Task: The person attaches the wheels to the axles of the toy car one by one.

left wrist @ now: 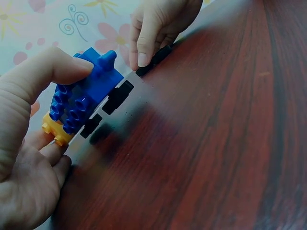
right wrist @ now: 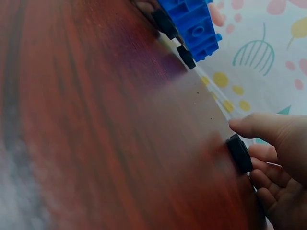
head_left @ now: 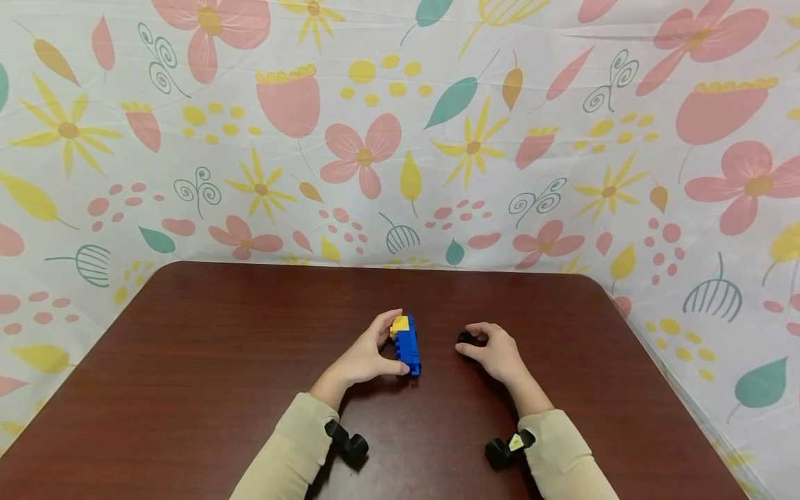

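My left hand (head_left: 369,354) holds a toy vehicle of blue and yellow bricks (head_left: 407,347) from its left side, thumb at the near end and fingers at the far end. In the left wrist view, the thumb presses on the blue brick (left wrist: 98,79), and fingers meet the yellow brick (left wrist: 57,128). Black wheels (left wrist: 118,97) show along its underside. To the right, my right hand (head_left: 500,353) has its thumb and fingers curled round a loose black toy wheel (right wrist: 239,154), low over the tabletop. The fingers partly cover this wheel in the head view.
Both hands are over a dark reddish-brown table (head_left: 250,312) with rounded far corners. Behind it hangs a white cloth (head_left: 400,139) printed with flowers and leaves. Each wrist wears a black camera mount (head_left: 347,444) at the end of a beige sleeve (head_left: 284,451).
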Demonstrator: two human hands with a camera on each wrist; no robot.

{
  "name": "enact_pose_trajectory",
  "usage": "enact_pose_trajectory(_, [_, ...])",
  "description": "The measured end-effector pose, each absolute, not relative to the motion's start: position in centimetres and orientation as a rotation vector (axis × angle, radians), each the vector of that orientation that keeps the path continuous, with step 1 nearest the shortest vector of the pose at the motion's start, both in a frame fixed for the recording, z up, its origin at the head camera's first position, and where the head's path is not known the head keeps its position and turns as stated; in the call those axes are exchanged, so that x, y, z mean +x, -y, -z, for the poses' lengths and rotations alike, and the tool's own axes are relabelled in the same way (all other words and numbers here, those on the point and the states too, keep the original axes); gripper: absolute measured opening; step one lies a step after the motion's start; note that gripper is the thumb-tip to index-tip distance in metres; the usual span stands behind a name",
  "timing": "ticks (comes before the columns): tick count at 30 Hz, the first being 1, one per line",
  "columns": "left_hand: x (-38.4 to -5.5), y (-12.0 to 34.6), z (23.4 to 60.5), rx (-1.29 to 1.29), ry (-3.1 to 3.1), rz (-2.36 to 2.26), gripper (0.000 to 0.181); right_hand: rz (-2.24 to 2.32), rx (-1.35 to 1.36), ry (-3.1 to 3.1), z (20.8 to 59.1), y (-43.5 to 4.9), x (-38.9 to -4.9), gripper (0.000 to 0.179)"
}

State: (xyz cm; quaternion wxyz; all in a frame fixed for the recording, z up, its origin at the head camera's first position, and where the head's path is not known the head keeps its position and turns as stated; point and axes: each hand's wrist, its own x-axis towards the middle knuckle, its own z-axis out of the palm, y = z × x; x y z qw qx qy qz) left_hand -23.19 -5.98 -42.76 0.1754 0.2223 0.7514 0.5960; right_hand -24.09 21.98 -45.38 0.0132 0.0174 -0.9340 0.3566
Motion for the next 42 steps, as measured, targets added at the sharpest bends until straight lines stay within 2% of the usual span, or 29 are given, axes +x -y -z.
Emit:
enact_pose_trajectory(16, [-23.17, 5.91, 42.69, 0.635, -2.113, -1.691, 0.095, -1.091, 0.03, 2.89, 45.02, -21.52, -23.72, 0.035])
enact_pose_trajectory(42, [-23.23, 5.91, 42.77, 0.633, -2.097, -1.693, 0.095, -1.126, 0.004, 2.828, 45.19, -21.58, -23.84, 0.03])
